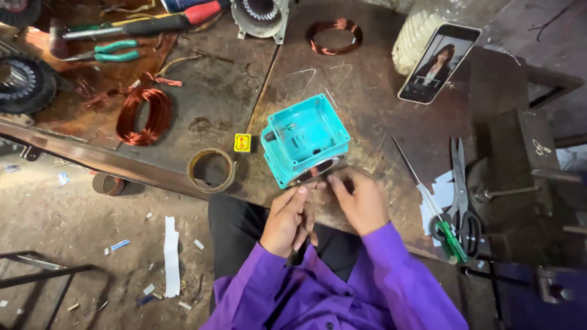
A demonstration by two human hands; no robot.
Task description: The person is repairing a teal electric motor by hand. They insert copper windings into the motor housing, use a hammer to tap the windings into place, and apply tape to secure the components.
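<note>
1. Teal motor housing point(306, 139) — it is sitting tilted on the near edge of the bench point(367, 91), open box side facing up, round opening facing the person.
2. The left hand point(286, 219) is reaching up to the lower rim of the housing, fingers curled and pinched together; whether something thin is held between them cannot be told.
3. The right hand point(362, 200) is meeting the left at the same rim, fingertips closed down at the round opening, where a copper-coloured winding seems to be showing.
4. Step in hand, as judged: fine finger work at the mouth of the housing — likely dressing or seating wire.
5. The next move is calling for a steady housing and light, precise fingertip pressure.
6. Nearby items are lying untouched: copper wire coil point(143, 115), tape roll point(211, 170), scissors point(461, 195), green-handled screwdriver point(435, 211), phone point(439, 63).
</note>
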